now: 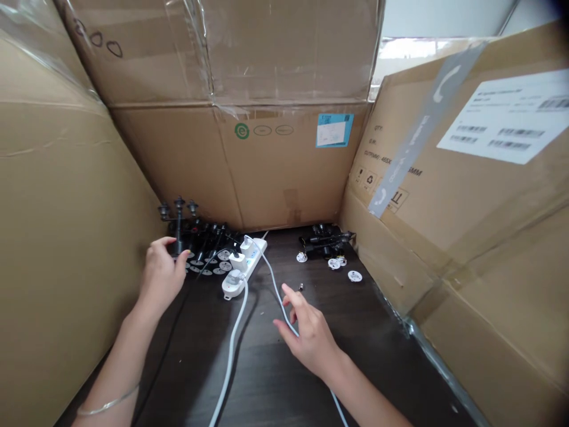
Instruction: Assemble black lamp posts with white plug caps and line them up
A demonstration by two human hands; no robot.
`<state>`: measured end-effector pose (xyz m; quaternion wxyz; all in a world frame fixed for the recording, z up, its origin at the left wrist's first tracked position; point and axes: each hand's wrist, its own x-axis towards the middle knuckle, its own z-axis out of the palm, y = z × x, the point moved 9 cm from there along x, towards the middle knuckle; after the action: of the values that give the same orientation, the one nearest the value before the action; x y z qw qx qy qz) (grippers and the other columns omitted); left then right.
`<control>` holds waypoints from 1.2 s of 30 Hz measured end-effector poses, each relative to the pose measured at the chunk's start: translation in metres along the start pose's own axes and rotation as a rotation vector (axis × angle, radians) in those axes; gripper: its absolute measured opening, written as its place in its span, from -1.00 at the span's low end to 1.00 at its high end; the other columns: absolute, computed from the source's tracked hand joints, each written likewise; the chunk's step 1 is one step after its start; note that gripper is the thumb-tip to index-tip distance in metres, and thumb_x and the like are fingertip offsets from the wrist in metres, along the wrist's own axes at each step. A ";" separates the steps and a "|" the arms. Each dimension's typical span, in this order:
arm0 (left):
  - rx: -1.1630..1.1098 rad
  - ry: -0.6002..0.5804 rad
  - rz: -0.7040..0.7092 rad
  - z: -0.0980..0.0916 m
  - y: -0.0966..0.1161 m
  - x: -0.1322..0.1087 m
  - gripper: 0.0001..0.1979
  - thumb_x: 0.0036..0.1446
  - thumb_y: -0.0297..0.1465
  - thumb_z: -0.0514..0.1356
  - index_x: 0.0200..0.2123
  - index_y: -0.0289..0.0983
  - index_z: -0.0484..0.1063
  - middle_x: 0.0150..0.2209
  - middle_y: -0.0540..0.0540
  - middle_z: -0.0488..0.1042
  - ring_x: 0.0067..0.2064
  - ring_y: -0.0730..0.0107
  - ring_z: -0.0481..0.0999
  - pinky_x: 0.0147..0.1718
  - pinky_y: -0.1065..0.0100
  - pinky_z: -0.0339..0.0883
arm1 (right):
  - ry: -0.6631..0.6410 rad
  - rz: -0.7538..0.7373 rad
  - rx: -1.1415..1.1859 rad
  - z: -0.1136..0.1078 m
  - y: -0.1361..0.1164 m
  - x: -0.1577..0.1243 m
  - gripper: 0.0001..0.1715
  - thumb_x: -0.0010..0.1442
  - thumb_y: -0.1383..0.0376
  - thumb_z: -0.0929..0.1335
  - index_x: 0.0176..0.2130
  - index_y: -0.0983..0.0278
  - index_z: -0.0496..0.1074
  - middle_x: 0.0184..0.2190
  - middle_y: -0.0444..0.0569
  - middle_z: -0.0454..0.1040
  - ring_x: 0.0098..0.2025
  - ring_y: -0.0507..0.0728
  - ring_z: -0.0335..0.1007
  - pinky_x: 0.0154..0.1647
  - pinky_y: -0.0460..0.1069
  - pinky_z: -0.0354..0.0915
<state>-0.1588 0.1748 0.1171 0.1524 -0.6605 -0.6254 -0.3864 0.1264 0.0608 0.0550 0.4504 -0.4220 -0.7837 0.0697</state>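
At the left, my left hand (pixel 162 270) grips the base of a slim black post-like part (pixel 179 228), with thumb and fingers on either side of it. The part stands upright, and small round black heads show around its top. Behind it lies a pile of similar black parts (pixel 204 240), with several white discs (pixel 224 255) along the front. My right hand (pixel 309 332) hovers over the dark table, thumb and forefinger apart, holding nothing. A thin white cable (pixel 273 279) passes beneath it. Just beyond its fingertips lies a tiny metallic piece (pixel 301 287).
A white power strip (pixel 253 258) with plugs sits mid-table; its thick white cord (pixel 233 344) runs toward me. More black parts (pixel 326 239) and loose white discs (pixel 354 276) lie right. Large cardboard boxes (pixel 284 172) wall in the back, the left (pixel 57 207) and the right (pixel 489 237).
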 end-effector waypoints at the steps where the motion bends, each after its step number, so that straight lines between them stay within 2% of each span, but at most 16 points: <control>1: 0.022 -0.046 0.030 0.010 0.002 0.002 -0.62 0.06 -0.30 0.06 -0.09 -0.40 0.17 -0.17 -0.33 0.32 -0.09 0.00 0.36 -0.14 0.09 0.28 | 0.000 -0.001 -0.003 0.000 0.000 0.000 -0.37 0.21 0.31 0.24 0.21 0.29 -0.07 -0.24 0.03 0.34 -0.37 0.07 0.32 -0.31 0.01 0.35; 4: 0.141 -0.219 0.085 0.043 0.006 0.001 -0.64 0.09 -0.29 0.01 -0.09 -0.40 0.18 -0.17 -0.33 0.36 -0.09 -0.01 0.37 -0.14 0.10 0.25 | 0.006 -0.008 -0.023 0.000 0.002 0.001 -0.38 0.21 0.32 0.24 0.20 0.30 -0.05 -0.23 0.04 0.34 -0.36 0.06 0.33 -0.26 0.02 0.35; 6: 0.220 -0.256 0.102 0.054 0.006 -0.001 -0.65 0.12 -0.30 -0.02 -0.08 -0.39 0.17 -0.13 -0.33 0.36 -0.05 0.02 0.36 -0.08 0.10 0.20 | 0.006 -0.009 -0.039 0.000 0.003 0.001 -0.39 0.21 0.33 0.24 0.20 0.31 -0.03 -0.23 0.03 0.35 -0.36 0.05 0.33 -0.23 0.02 0.35; 9: 0.270 -0.195 0.140 0.056 0.006 0.001 -0.68 0.14 -0.32 -0.03 -0.07 -0.37 0.16 -0.07 -0.32 0.35 0.04 0.08 0.30 0.08 0.05 -0.03 | -0.010 -0.009 -0.047 0.003 0.005 0.001 -0.41 0.21 0.33 0.24 0.19 0.32 0.00 -0.24 0.03 0.35 -0.38 0.05 0.33 -0.26 0.01 0.35; 12: 0.280 -0.150 0.150 0.058 0.004 0.005 -0.69 0.16 -0.33 -0.04 -0.06 -0.37 0.16 -0.01 -0.34 0.32 0.13 0.12 0.22 0.14 0.01 -0.20 | -0.039 -0.006 -0.040 0.007 0.005 0.000 -0.43 0.21 0.32 0.23 0.18 0.31 0.02 -0.23 0.06 0.35 -0.39 0.07 0.32 -0.34 0.00 0.34; 21: 0.233 -0.206 0.169 0.077 0.001 0.003 -0.70 0.17 -0.34 -0.05 -0.06 -0.36 0.16 -0.02 -0.31 0.35 0.16 0.16 0.18 0.16 0.01 -0.29 | -0.056 0.009 -0.026 0.008 0.007 0.000 -0.45 0.21 0.33 0.23 0.17 0.30 0.03 -0.23 0.05 0.34 -0.40 0.06 0.30 -0.35 -0.01 0.33; 29: 0.262 -0.186 0.176 0.077 0.001 0.001 -0.67 0.17 -0.31 -0.06 -0.05 -0.36 0.20 0.01 -0.31 0.32 0.22 0.09 0.05 0.15 0.00 -0.24 | -0.057 0.017 -0.034 0.006 0.007 0.001 -0.46 0.22 0.32 0.23 0.16 0.30 0.05 -0.21 0.06 0.34 -0.38 0.07 0.30 -0.34 -0.01 0.32; 36: 0.289 -0.204 0.225 0.079 -0.004 0.003 -0.63 0.18 -0.26 -0.05 -0.04 -0.37 0.24 -0.04 -0.32 0.35 0.20 -0.02 0.05 0.11 -0.11 -0.23 | -0.071 0.023 -0.049 0.006 0.007 0.000 -0.49 0.22 0.29 0.22 0.15 0.31 0.08 -0.18 0.09 0.34 -0.37 0.08 0.31 -0.33 0.00 0.32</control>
<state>-0.1379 0.2324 0.0663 0.2234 -0.7331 -0.6090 -0.2042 0.1255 0.0671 0.0482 0.4110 -0.4393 -0.7957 0.0705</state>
